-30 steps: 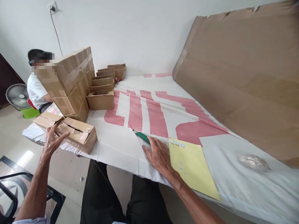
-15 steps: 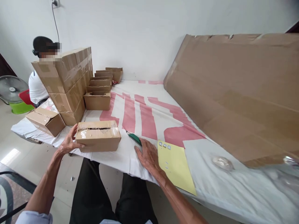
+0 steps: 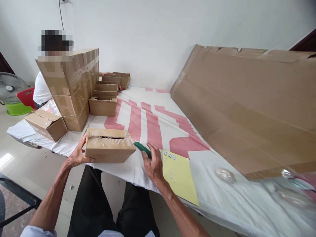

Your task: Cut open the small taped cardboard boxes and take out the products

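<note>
A taped cardboard box (image 3: 110, 155) sits near the front edge of the cloth-covered table, a ragged slit along its top. My left hand (image 3: 79, 154) grips its left end, thumb on the front face. My right hand (image 3: 154, 163) is to the right of the box, thumb and fingers around the rear of a green utility knife (image 3: 142, 148). The knife points left, its tip close to the box's right end; whether they touch I cannot tell. Beside my right hand lies a yellow sheet (image 3: 181, 176) bearing several small pale pieces.
Stacked taped boxes (image 3: 74, 85) stand at the left, with another box (image 3: 46, 124) before them. Several open boxes (image 3: 103, 107) line up behind. A large cardboard sheet (image 3: 247, 108) leans at the right. A person (image 3: 42, 87) sits beyond the stack, near a fan (image 3: 11, 88).
The box has moved right under my left hand, closer to the knife. My right hand and the knife have shifted slightly right over the table. The view has turned a little.
</note>
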Tool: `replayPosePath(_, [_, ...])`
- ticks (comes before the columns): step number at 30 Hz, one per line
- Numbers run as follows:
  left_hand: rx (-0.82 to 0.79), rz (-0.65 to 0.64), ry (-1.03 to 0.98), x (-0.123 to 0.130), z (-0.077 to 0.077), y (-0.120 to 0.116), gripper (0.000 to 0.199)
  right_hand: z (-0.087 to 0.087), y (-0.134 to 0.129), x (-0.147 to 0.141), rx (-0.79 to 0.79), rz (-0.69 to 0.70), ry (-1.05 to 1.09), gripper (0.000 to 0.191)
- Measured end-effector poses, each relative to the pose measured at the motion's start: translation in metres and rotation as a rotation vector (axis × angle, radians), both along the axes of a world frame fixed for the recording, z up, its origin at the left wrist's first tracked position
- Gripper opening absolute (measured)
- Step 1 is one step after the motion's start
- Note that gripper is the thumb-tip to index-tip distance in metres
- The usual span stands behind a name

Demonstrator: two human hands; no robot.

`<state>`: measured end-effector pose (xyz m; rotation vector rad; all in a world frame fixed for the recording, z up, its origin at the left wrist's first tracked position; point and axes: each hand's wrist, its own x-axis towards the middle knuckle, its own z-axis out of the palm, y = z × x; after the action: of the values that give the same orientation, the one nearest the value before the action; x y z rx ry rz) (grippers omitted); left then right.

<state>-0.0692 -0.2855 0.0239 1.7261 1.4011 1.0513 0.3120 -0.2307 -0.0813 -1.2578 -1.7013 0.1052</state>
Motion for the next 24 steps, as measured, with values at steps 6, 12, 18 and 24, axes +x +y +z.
replayPosePath(6, [0.065,-0.023,-0.016,0.025,0.002,-0.009,0.144,0.041,-0.007,-0.025,-0.038,0.23,0.225,0.046])
replayPosePath(12, [0.156,-0.011,-0.042,0.043,0.006,-0.02,0.146,0.033,-0.005,-0.006,-0.191,0.235,0.342,0.052])
replayPosePath(18, [0.175,-0.01,-0.025,0.062,0.02,-0.029,0.136,0.026,-0.008,0.002,-0.298,0.225,0.467,0.056])
replayPosePath(24, [0.138,0.015,0.089,0.064,0.032,-0.034,0.131,0.04,-0.014,-0.002,-0.212,0.212,0.39,0.048])
